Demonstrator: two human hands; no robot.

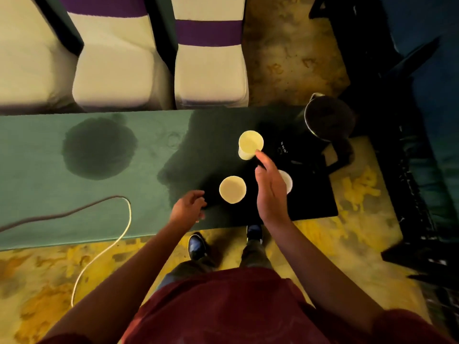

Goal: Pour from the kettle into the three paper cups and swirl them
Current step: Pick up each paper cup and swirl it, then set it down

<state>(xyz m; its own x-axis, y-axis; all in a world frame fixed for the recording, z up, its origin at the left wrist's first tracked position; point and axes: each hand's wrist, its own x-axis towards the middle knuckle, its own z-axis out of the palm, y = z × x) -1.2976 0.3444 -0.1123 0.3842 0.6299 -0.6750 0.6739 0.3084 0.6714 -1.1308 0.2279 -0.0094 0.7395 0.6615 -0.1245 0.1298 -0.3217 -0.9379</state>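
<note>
Three pale paper cups stand upright on the shadowed right end of the green table (104, 214): a far cup (250, 144), a near cup (232, 189), and a right cup (286, 181) half hidden behind my right hand. My right hand (270, 189) hovers over the cups with straight fingers, its fingertips at the far cup's near rim. My left hand (190, 207) rests near the table's front edge with loosely curled fingers, holding nothing. The dark kettle (329, 120) stands at the table's far right corner with its handle toward me.
A dark wet patch (99, 148) stains the cloth at the left. A pale cord (104, 247) runs off the table's front edge to the yellow carpet. White chairs with purple bands (210, 70) stand behind the table. Dark furniture (409, 170) lies to the right.
</note>
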